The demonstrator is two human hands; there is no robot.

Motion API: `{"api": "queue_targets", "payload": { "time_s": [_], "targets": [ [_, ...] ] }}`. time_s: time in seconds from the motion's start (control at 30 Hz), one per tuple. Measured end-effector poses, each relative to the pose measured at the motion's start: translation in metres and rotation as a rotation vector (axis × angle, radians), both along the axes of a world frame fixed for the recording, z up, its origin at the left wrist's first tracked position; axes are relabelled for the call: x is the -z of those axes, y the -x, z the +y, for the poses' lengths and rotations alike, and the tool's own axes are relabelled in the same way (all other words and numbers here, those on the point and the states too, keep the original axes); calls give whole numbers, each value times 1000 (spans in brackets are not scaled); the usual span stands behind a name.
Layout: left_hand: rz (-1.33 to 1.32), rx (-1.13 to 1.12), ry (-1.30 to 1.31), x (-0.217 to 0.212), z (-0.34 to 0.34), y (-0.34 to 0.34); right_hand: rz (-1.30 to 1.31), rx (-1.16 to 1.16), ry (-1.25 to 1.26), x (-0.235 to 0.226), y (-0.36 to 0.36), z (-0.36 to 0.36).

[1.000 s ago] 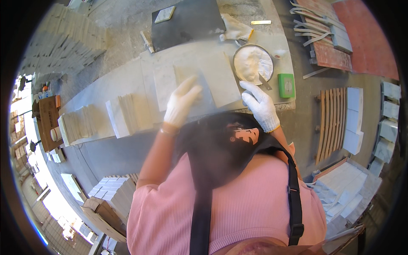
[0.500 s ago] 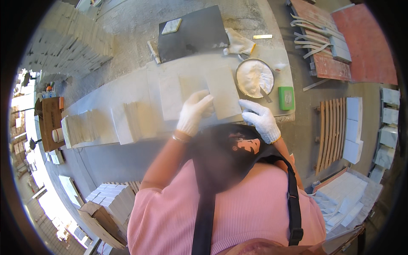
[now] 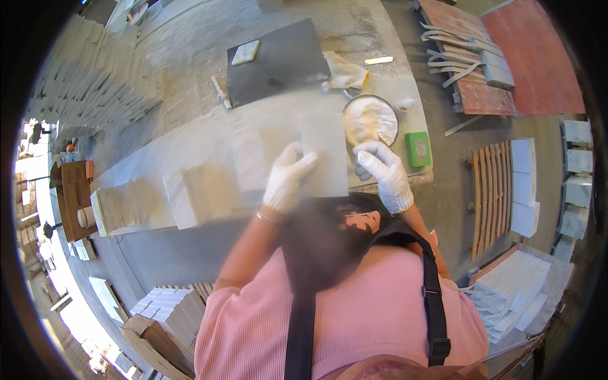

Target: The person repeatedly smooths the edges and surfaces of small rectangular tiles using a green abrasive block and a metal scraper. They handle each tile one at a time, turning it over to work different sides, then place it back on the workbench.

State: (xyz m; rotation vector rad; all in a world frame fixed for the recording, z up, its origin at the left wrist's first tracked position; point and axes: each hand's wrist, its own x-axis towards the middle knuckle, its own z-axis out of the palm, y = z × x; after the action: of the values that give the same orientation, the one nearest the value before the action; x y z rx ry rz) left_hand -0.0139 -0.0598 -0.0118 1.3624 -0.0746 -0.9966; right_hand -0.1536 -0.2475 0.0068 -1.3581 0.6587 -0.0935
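Note:
My left hand [image 3: 286, 180], in a white glove, grips the left edge of a pale rectangular tile [image 3: 328, 152], its thumb over the tile's face. To the right, my white-gloved right hand [image 3: 385, 177] is closed in a pinch at the near rim of a round bowl of white paste [image 3: 370, 120]. Its fingers are around the handle of a putty knife [image 3: 380, 137], mostly hidden by the glove. Another pale tile [image 3: 250, 158] lies left of the one I hold. A green box [image 3: 418, 149] stands right of the bowl.
Stacked tiles [image 3: 180, 199] stand along the table's near left edge. A dark sheet [image 3: 275, 66] with a small marbled piece [image 3: 246, 53] lies farther back, beside a spare glove [image 3: 345, 71]. At right are a wooden pallet [image 3: 491, 196] and a red board [image 3: 535, 60].
My right hand has moved in to the bowl's near rim and closed around the putty knife's handle. My left hand has shifted onto the tile's edge, and the tile has turned straighter.

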Motion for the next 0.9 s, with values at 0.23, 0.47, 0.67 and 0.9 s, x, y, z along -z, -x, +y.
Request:
{"api": "queue_targets", "payload": {
  "time_s": [0.23, 0.47, 0.67, 0.9],
  "targets": [
    [117, 13, 180, -3, -9, 4, -104, 65, 84, 3, -17, -23],
    [162, 11, 232, -15, -11, 9, -221, 75, 233, -3, -36, -13],
    [208, 6, 276, -5, -12, 7, 41, -3, 9, -26, -17, -3],
    [380, -1, 368, -3, -14, 7, -6, -52, -154, -38, -6, 6]
  ]
}}
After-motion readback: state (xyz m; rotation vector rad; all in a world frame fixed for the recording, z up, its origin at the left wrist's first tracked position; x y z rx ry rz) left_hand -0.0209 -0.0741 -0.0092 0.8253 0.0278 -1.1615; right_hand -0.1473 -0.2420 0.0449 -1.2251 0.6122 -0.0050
